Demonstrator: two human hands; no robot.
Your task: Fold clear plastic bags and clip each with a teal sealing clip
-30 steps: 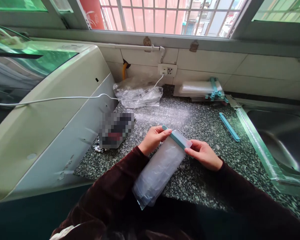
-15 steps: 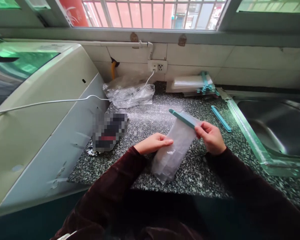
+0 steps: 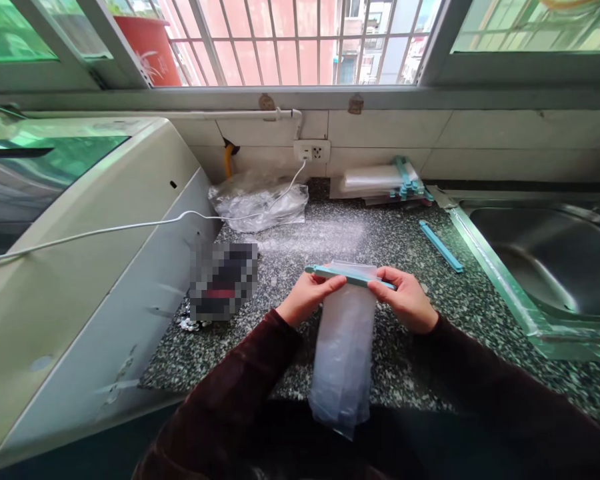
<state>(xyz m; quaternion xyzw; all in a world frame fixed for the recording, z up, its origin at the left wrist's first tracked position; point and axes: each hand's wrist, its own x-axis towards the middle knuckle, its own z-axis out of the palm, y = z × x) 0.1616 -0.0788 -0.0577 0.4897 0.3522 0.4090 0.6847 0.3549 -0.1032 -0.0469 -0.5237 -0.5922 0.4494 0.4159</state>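
A clear plastic bag (image 3: pixel 343 347) hangs from a teal sealing clip (image 3: pixel 350 276) clamped across its top. My left hand (image 3: pixel 310 297) pinches the clip's left part and my right hand (image 3: pixel 405 297) pinches its right end, holding it level just above the speckled granite counter (image 3: pixel 445 307). The bag's lower end drapes over the counter's front edge toward me.
A loose teal clip (image 3: pixel 441 247) lies on the counter to the right, by the steel sink (image 3: pixel 555 260). Clipped bags (image 3: pixel 380 181) are stacked at the back wall. A crumpled plastic sheet (image 3: pixel 260 203) and a white cable (image 3: pixel 130 230) lie back left, next to a white appliance (image 3: pixel 80 267).
My right hand had lifted the clipped bag tilted up to the right with my left hand lower on the bag; now both hands hold the clip's ends level, bag hanging straight.
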